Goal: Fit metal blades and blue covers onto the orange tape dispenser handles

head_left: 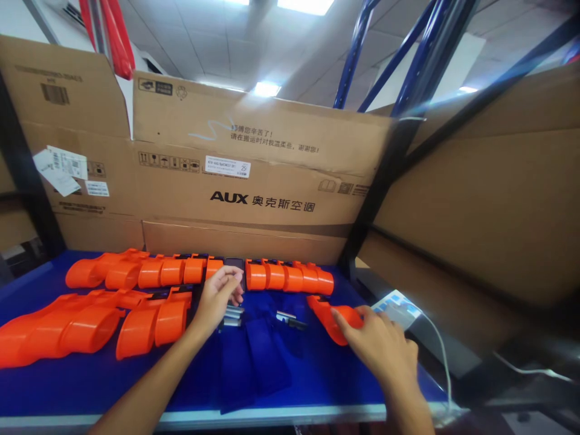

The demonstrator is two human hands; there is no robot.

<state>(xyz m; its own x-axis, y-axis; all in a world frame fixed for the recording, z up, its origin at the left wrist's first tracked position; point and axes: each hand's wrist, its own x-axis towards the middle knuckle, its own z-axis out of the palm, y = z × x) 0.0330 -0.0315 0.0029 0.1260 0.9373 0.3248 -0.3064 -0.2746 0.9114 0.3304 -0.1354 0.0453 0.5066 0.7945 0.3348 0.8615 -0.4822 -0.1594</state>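
My right hand (385, 347) is closed on an orange curved plastic piece (334, 321) at the right of the blue tabletop, thumb on its near side. My left hand (221, 296) hovers near the middle, fingers curled together; whatever they hold, if anything, is hidden. Just behind it stands a dark rectangular object (234, 263), partly covered. Small silver metal pieces (232, 315) lie beside the left wrist. Between the hands rests another small metal-and-black piece (291, 320). Dark blue flat strips (254, 362) lie in front of these.
Orange pieces form a back-left row (161, 272), a back-right row (290, 278) and a front-left row (67, 329). A cardboard wall (272, 157) closes the back, with a dark rack post (376, 193) at its right. A white cable (444, 356) hangs at the table's right edge.
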